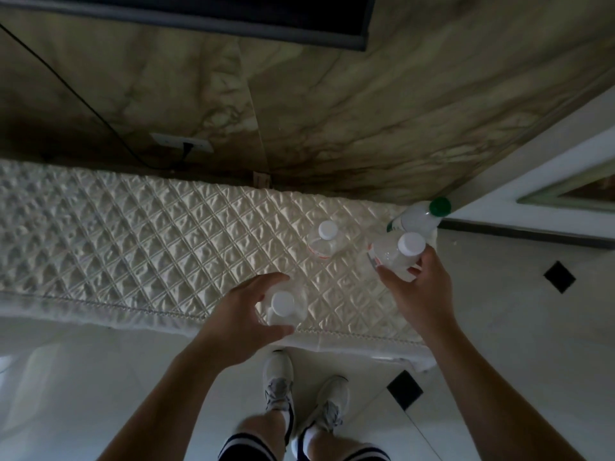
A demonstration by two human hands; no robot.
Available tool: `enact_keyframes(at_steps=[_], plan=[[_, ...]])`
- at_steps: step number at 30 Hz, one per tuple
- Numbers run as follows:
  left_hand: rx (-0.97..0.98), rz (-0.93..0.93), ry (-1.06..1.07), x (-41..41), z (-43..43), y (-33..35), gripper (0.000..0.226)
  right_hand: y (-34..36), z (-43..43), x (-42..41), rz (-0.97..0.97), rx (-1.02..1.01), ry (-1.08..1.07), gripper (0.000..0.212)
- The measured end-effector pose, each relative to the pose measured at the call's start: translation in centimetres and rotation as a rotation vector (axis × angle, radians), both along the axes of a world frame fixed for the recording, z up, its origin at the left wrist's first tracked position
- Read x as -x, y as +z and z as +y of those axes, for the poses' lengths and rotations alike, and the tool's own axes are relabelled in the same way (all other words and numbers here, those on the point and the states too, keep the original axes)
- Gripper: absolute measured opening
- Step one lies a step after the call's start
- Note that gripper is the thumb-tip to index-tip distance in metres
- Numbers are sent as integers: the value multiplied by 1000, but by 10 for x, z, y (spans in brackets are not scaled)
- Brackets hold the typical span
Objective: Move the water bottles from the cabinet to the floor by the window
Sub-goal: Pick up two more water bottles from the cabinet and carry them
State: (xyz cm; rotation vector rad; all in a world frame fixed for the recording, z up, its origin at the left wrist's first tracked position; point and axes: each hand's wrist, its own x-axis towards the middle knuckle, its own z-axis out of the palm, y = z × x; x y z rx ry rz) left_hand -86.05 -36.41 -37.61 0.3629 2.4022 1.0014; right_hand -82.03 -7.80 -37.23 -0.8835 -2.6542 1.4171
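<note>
Left hand (238,319) curled around white-capped bottle (283,309) on quilted counter (133,234). Right hand (421,287) gripping second bottle (397,252), beside green-capped bottle (421,216).

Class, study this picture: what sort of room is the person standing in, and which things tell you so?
Probably a living room at home. A long cabinet under a quilted cream cover stands against a marbled stone wall, below a dark wall-mounted screen, likely a television. The floor is glossy white tile with black diamond insets.
</note>
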Motion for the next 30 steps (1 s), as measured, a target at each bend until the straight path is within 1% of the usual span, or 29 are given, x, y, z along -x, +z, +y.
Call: enact_keyframes(at_steps=[5,12,16,19,24,27,30], plan=[[-42,-2,33,2,4,57,75,55,-6,-9,14,32,-21,65],[-183,28,95,3,5,145,70,147,-16,-20,84,65,13,57],[-256,54,88,4,2,192,72,200,-25,-24,147,100,47,52],[-304,89,76,7,0,228,72,239,-33,-26,197,158,64,53],[-339,149,85,12,-5,283,74,291,-47,-32,274,221,78,58],[-355,172,90,15,-12,312,74,316,-55,-33,287,235,113,62],[-363,190,90,17,-18,335,74,339,-62,-32,300,235,174,55]])
